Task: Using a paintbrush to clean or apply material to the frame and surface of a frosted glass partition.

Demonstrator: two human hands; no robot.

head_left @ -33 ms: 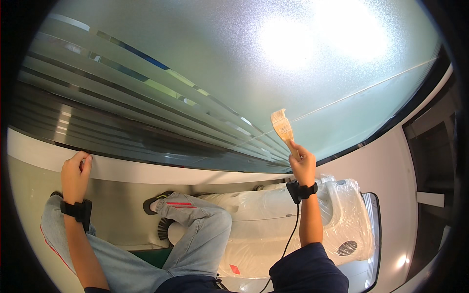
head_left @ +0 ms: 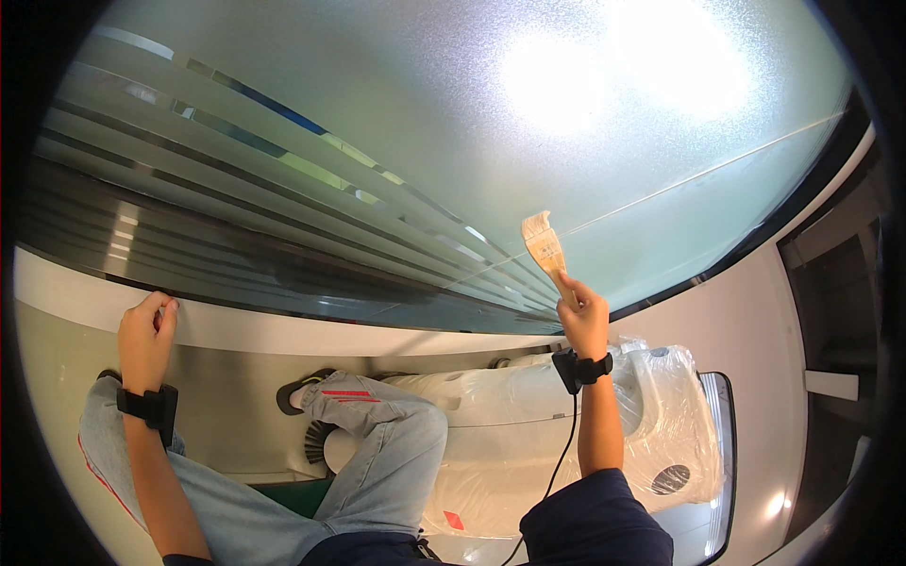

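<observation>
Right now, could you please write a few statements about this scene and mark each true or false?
1. The right hand holds the brush. True.
2. The left hand holds a second brush. False: no brush shows in it.
3. The brush points back toward the wearer. False: its bristles point away, toward the frosted glass.
4. Both wrists wear black straps. True.
5. Clear plastic covers the white object. True.

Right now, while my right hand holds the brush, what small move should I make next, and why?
Perhaps ease the brush gently toward the glass: your right hand grips its handle, the bristles point away from that hand, and I cannot tell whether they touch the glass. Your left hand, curled near the white ledge, is well clear.
</observation>
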